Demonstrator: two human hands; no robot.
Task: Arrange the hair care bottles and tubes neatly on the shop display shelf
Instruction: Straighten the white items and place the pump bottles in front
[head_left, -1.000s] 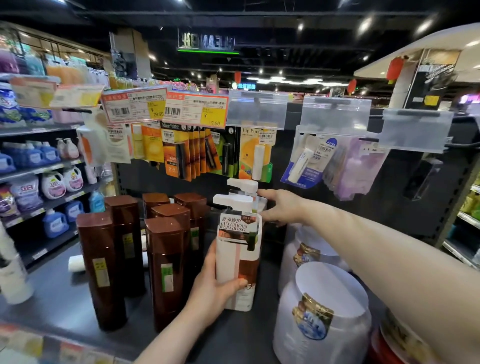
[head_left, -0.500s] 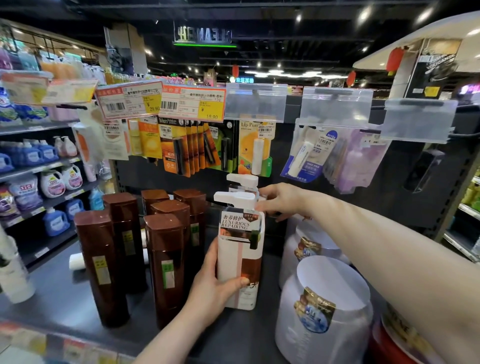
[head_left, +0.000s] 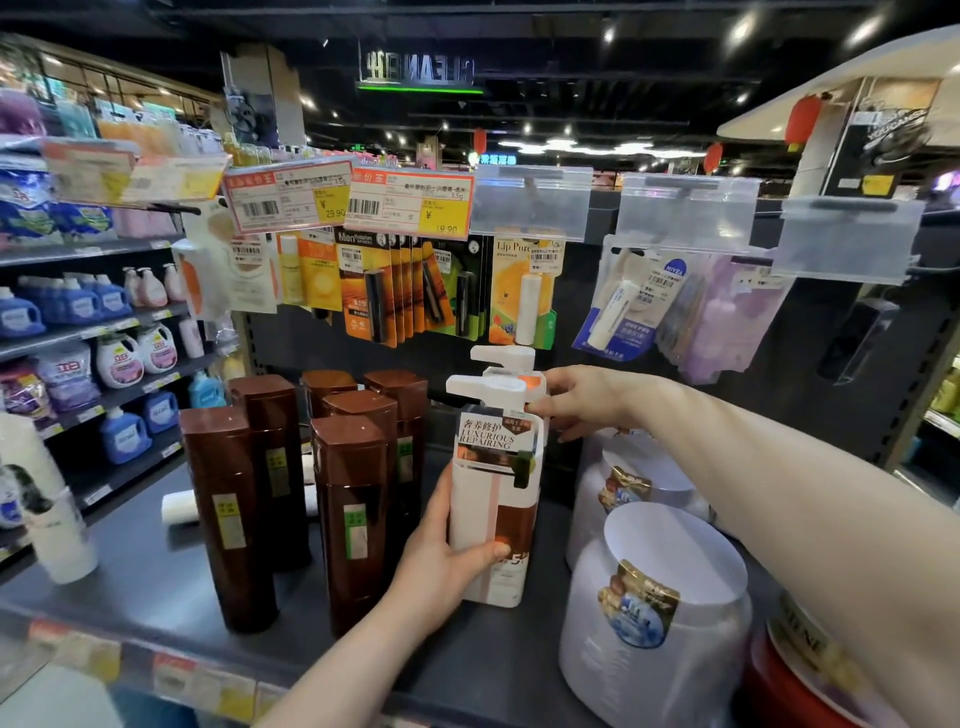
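A white pump bottle (head_left: 498, 499) labelled "Luxurious Repairing" stands upright on the dark shelf (head_left: 156, 577). My left hand (head_left: 447, 564) wraps its lower body from the left. My right hand (head_left: 582, 400) reaches in from the right and pinches the bottle's neck just under the pump head. A second white pump bottle (head_left: 506, 361) stands right behind it, mostly hidden. Several tall brown bottles (head_left: 353, 519) with brown caps stand in rows to the left.
Big white tubs (head_left: 660, 613) stand at the right, with a red tub (head_left: 795, 686) at the corner. A small white tube (head_left: 179, 506) lies behind the brown bottles. Hanging lip balm cards (head_left: 524, 291) and price tags (head_left: 410, 200) overhang the shelf. White bottles (head_left: 52, 525) stand at far left.
Both hands stay on the front pump bottle; my right hand has shifted slightly at its neck. The view has drifted a little; the bottle stays put.
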